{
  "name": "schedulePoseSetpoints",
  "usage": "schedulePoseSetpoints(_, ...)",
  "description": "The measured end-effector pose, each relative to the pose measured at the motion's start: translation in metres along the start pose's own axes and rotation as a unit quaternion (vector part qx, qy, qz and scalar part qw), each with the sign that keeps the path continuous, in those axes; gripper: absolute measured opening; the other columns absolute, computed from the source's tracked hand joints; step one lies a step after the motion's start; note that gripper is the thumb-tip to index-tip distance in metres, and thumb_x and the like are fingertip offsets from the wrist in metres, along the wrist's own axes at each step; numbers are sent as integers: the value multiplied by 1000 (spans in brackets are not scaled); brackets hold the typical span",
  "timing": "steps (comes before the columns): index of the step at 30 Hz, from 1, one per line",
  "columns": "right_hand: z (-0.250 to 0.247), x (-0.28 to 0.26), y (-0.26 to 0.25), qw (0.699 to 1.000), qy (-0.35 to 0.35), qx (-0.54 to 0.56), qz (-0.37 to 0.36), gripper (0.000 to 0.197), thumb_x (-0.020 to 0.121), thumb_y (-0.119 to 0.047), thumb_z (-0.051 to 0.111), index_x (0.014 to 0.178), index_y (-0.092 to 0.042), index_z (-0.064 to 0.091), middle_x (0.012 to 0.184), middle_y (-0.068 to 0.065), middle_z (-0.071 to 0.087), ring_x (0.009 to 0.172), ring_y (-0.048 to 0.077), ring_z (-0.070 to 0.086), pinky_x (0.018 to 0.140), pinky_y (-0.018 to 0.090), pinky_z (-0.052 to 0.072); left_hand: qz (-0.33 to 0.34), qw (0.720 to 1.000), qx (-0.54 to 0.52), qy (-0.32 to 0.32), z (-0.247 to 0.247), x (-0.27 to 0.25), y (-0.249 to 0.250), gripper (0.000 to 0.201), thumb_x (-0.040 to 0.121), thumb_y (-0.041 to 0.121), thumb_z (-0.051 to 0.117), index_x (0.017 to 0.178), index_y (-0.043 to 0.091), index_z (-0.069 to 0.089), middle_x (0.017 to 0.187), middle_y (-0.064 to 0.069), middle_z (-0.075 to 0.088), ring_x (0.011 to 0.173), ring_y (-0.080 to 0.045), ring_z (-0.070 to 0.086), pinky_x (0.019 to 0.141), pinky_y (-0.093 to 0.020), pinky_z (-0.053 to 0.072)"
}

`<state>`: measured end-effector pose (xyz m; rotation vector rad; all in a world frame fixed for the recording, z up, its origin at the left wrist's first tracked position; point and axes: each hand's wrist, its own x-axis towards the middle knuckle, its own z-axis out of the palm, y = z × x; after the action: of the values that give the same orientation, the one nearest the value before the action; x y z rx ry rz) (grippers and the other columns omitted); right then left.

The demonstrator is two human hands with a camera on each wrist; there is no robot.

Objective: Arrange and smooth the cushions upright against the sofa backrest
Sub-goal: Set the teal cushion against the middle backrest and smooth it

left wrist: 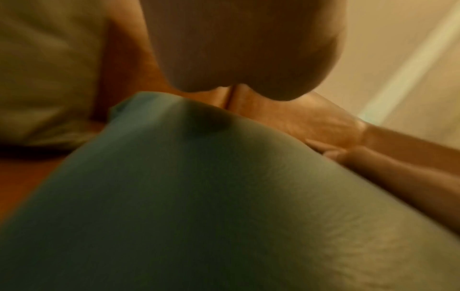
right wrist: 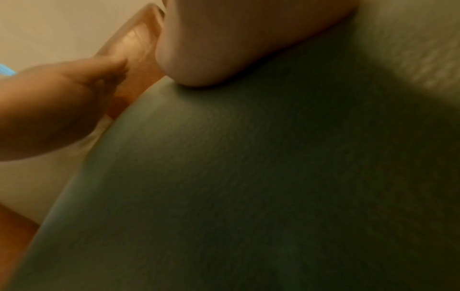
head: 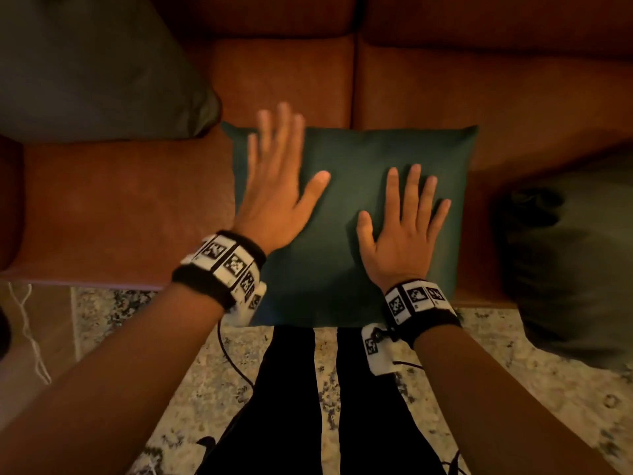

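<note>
A person leans over a brown leather sofa (head: 113,207), both forearms reaching forward from the bottom of the head view, each wrist wrapped in a black band carrying black-and-white marker tags. A dark green cushion (head: 346,241) lies flat on the seat, its near edge at the front lip of the sofa and its far edge close to the backrest (head: 281,73), not yet upright against it.

The right hand (head: 402,231) lies palm-down on the cushion's right half, fingers straight and slightly fanned, thumb splayed toward the centre; its grip is wide and holds nothing. The left hand (head: 277,190) is over the cushion's left edge, fingers straight, together and pointing toward the backrest, thumb spread to the right; its grip too is wide and holds nothing. The fingers are motion-blurred, and whether the palm presses the fabric cannot be told.

A grey-green cushion (head: 92,63) leans in the sofa's left corner, and another dark cushion (head: 568,262) sits at the right. The person's dark trouser legs stand on a speckled rug (head: 513,389).
</note>
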<state>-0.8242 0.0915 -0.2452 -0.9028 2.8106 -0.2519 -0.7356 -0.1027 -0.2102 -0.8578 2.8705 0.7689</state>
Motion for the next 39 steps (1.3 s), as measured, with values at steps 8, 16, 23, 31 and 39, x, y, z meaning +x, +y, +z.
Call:
schedulePoseSetpoints(8, 17, 4, 12, 1000, -10, 3, -11, 73, 98, -55, 41, 163, -24, 27, 172, 5, 18, 160, 31, 12, 127, 59, 7, -37, 976, 150, -154, 2, 57, -63, 103, 87, 89, 7, 162, 20, 27, 170, -4, 24, 158, -24, 20, 128, -50, 11)
schedulePoseSetpoints(16, 22, -8, 11, 1000, 0, -26, -14, 74, 99, -53, 40, 164, -19, 27, 172, 10, 18, 159, 35, 13, 126, 62, 9, 45, 984, 118, -123, -31, 66, -59, 76, 103, 62, 15, 161, 17, 32, 170, -8, 26, 159, -24, 17, 129, -45, 10)
schedulePoseSetpoints(23, 21, -6, 23, 1000, -9, -7, -14, 74, 98, -54, 41, 163, -22, 28, 172, 7, 18, 159, 33, 13, 127, 59, 9, -136, 961, 142, -194, -30, 75, -82, 76, 101, 70, 8, 154, 26, 42, 163, -8, 40, 153, -25, 32, 126, -47, 14)
schedulePoseSetpoints(31, 22, -6, 27, 1000, -14, 1, -17, 75, 98, -54, 41, 164, -22, 26, 173, 7, 16, 160, 33, 11, 127, 60, 8, 225, 940, 191, -170, -2, 24, -47, 82, 102, 69, 16, 165, 17, 12, 173, -8, 8, 160, -27, 3, 130, -49, 6)
schedulePoseSetpoints(39, 24, -3, 22, 999, -32, -26, -17, 75, 99, -54, 37, 165, -21, 22, 173, 8, 13, 160, 33, 10, 126, 61, 9, -212, 977, 36, -12, -13, -10, -100, 78, 105, 55, 16, 165, 7, 1, 173, -14, -7, 160, -28, -7, 130, -46, -1)
